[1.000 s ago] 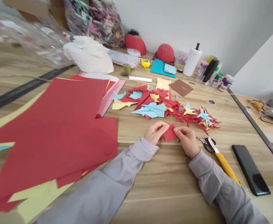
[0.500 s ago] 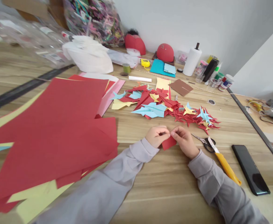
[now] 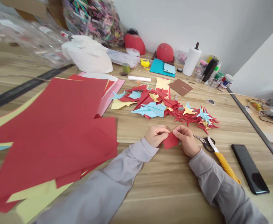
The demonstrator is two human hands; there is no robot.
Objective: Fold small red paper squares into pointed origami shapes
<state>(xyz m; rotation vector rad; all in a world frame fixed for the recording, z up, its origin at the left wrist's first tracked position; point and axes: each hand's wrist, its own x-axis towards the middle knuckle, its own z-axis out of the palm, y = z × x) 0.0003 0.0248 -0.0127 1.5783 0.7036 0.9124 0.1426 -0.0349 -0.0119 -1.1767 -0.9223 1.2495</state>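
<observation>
A small red piece of paper point(image 3: 170, 141) is pinched between both hands just above the table. My left hand point(image 3: 156, 136) grips its upper left corner between thumb and fingers. At its upper right edge, my right hand point(image 3: 186, 139) has thumb and forefinger closed on the paper. Beyond the hands lies a heap of folded paper shapes point(image 3: 152, 109) in red, blue and yellow. Scissors point(image 3: 206, 144) with dark handles and a yellow-handled knife point(image 3: 226, 166) rest to the right of my right hand.
Large red sheets point(image 3: 64, 137) cover the left side, over yellow ones. A black phone point(image 3: 250, 169) lies at the right. Toward the wall stand a white roll point(image 3: 192, 61), several small jars, a yellow tape measure point(image 3: 145, 63) and a white basket point(image 3: 87, 57).
The hands have moved slightly apart, and the red paper between them shows more of its face. Everything else stays put.
</observation>
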